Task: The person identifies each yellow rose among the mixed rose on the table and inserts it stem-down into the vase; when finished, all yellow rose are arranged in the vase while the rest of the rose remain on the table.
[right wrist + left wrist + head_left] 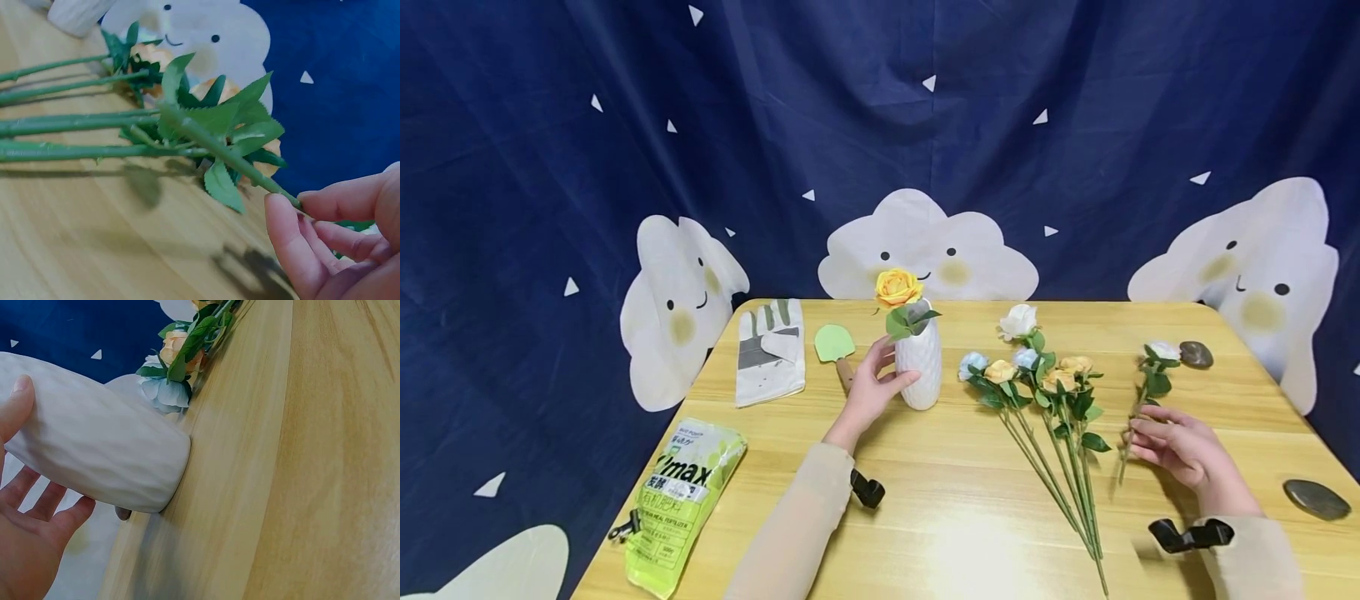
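Observation:
My left hand (877,388) grips a white textured vase (922,367), thumb in front and fingers round its far side. In the left wrist view the vase (103,437) fills the left side, its base close to the table. A yellow rose (898,288) with green leaves stands in the vase. Over on the right, my right hand (1183,450) pinches the stem of a white artificial rose (1163,352). The right wrist view shows that stem (225,153) between thumb and fingertips, crossing in front of the lying flowers.
Blue, white and orange roses (1060,379) lie between the hands, stems toward me. Two dark stones (1196,354) lie at the right. On the left are a work glove (771,354), a green trowel (834,342) and a fertilizer bag (681,500) with a black clip (625,527).

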A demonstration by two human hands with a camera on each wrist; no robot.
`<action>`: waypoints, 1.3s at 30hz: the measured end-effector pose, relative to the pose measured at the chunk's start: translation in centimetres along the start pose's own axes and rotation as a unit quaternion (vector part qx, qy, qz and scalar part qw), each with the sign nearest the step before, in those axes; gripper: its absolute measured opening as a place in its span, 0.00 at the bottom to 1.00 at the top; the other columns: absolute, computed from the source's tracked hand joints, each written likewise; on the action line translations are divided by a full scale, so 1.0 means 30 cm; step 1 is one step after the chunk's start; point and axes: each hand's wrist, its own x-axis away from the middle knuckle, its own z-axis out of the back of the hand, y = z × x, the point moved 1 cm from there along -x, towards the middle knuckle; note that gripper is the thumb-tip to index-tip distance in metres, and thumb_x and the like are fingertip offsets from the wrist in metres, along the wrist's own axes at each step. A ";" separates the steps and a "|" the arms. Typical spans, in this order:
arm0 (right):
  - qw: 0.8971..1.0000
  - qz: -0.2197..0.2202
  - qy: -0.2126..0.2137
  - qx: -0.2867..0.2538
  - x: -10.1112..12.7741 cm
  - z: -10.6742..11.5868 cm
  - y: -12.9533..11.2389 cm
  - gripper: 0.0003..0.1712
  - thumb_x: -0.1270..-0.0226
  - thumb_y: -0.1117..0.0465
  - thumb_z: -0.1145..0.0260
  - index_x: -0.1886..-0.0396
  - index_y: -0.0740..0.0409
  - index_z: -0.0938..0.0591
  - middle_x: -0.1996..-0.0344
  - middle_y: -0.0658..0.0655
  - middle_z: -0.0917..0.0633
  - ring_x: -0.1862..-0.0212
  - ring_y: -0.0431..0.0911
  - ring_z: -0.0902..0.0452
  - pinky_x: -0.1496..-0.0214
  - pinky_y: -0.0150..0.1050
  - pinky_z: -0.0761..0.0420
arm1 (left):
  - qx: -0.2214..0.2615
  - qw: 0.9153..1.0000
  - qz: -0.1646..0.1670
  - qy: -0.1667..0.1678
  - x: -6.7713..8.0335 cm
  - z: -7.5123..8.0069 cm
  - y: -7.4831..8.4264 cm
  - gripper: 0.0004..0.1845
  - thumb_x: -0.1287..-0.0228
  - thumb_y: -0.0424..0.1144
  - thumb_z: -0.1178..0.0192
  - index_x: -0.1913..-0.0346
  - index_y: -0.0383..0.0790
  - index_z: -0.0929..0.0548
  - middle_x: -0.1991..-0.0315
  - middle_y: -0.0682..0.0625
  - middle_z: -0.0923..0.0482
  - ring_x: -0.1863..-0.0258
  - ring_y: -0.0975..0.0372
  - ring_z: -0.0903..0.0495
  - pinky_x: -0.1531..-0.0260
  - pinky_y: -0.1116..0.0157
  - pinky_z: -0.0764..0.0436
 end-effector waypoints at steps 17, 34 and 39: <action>0.975 0.223 0.006 0.002 0.019 -0.301 -0.186 0.16 0.39 0.79 0.42 0.54 0.62 0.31 0.74 0.60 0.16 0.72 0.51 0.17 0.71 0.46 0.18 | 0.017 1.000 -0.012 0.003 -0.001 -0.001 -0.004 0.34 0.42 0.33 0.36 0.33 0.41 0.37 0.40 0.37 0.34 0.41 0.46 0.34 0.45 0.50 0.30; 0.957 0.270 -0.003 0.103 -0.089 -0.621 -0.249 0.14 0.40 0.74 0.38 0.55 0.63 0.28 0.74 0.56 0.19 0.75 0.46 0.18 0.76 0.43 0.17 | 0.012 1.000 -0.009 0.013 -0.015 0.001 -0.069 0.34 0.44 0.40 0.34 0.34 0.52 0.35 0.41 0.45 0.32 0.42 0.54 0.32 0.45 0.55 0.28; 0.953 0.275 -0.026 0.120 -0.118 -0.697 -0.244 0.13 0.40 0.76 0.39 0.57 0.64 0.28 0.74 0.56 0.18 0.75 0.46 0.18 0.76 0.44 0.18 | 0.024 1.000 -0.012 0.016 -0.010 -0.002 -0.050 0.35 0.44 0.36 0.33 0.34 0.47 0.35 0.41 0.42 0.32 0.42 0.50 0.32 0.46 0.52 0.28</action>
